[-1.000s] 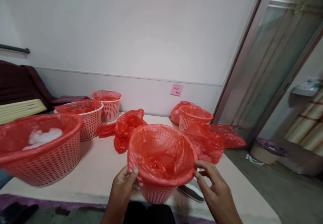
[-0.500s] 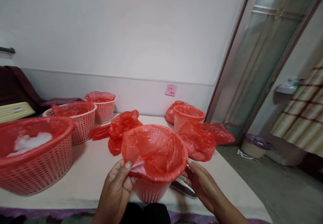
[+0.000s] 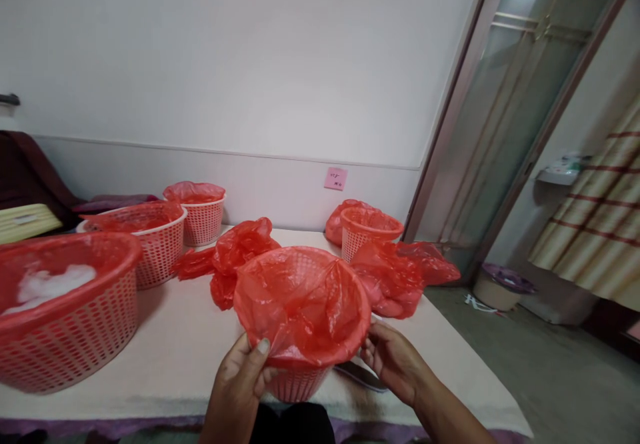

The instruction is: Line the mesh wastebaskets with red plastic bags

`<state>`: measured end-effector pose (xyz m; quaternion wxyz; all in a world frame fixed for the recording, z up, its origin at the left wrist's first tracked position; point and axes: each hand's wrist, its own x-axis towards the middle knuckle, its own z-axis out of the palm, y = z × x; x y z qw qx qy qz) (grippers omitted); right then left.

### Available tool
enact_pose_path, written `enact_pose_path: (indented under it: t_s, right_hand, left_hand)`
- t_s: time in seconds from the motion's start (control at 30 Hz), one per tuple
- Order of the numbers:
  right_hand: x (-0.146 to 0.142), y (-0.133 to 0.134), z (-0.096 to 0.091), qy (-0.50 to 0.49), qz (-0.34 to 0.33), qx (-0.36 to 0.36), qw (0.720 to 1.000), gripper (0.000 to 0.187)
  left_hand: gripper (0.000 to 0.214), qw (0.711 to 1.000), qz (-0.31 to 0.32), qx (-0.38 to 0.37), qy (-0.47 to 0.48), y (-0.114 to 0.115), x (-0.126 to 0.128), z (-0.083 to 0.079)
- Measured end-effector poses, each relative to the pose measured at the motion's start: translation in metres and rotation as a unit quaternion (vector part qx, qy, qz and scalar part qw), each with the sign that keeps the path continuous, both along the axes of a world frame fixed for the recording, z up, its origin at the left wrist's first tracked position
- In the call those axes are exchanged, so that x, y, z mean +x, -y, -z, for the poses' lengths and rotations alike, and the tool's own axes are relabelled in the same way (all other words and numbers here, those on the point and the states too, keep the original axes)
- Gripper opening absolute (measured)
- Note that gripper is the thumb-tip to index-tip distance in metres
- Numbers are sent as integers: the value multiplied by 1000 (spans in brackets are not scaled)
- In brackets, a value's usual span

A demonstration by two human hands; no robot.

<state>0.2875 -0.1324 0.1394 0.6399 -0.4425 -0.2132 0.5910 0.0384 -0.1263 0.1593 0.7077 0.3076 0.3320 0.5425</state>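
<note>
A perforated plastic basket (image 3: 295, 385) stands in front of me near the bed-like surface's front edge. A thin red plastic bag (image 3: 305, 304) lines it, with its edge folded out over the rim. At the near left of the rim, my left hand (image 3: 243, 381) is closed on the bag's edge, thumb on top and fingers beneath. My right hand (image 3: 395, 361) pinches the bag's edge at the right side of the rim, fingers curled. Behind that hand, a dark flat object with a pale edge (image 3: 361, 376) lies partly hidden by the basket.
Left stand a large lined basket (image 3: 75, 331) with white material inside and two white-rimmed baskets (image 3: 160, 254) (image 3: 204, 224). Crumpled red bags (image 3: 245, 251) (image 3: 393, 271) flank my basket. Another basket (image 3: 370, 231) stands back right. A bin (image 3: 500, 287) sits on the floor.
My left hand has moved slightly right along the near rim, and the bag's edge there now lies lower over the basket. My right hand stays at the right rim. The view has shifted slightly.
</note>
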Motion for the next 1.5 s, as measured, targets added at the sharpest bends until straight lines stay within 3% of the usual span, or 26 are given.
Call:
enact_pose_path:
  t_s: [0.17,0.3,0.5,0.6,0.73,0.9,1.03,1.27,1.37,1.43,1.5]
  right_hand:
    - [10,2,-8,-64,72,8,995,15]
    - [15,5,-15,-14,98,24,995,15]
    - [8,5,-37,99,91,33,990,17]
    - [5,0,-45,124,87,26,988,18]
    - [4,-6,-53,108,87,30,990,20]
    - [-5,2,-75,76,76,73,992,23]
    - [-16,0,-92,107,61,114,986,30]
    - [-25,-13,-112,192,125,229,946,28]
    - [-52,6,-114,335,13,283,899,16]
    - [-71,21,-108,421,-148,306,841,12]
    - [-86,32,-97,463,-272,326,778,19]
  left_hand:
    - [47,999,16,37,-9,-4,0,15]
    - [48,997,-2,51,-54,-3,0,16]
    - [45,982,18,60,-176,0,0,16]
    - [38,981,1,53,-185,1,2,15]
    - [34,978,47,62,-191,2,3,13]
    - [30,973,60,71,-210,4,4,11]
    - [35,980,50,56,-186,3,6,12]
    - [29,987,-16,43,-152,7,21,12]
    - [32,993,-39,45,-106,11,27,7]
    - [32,994,-43,52,-88,13,27,4]
    - [34,993,-49,60,-84,16,24,3]
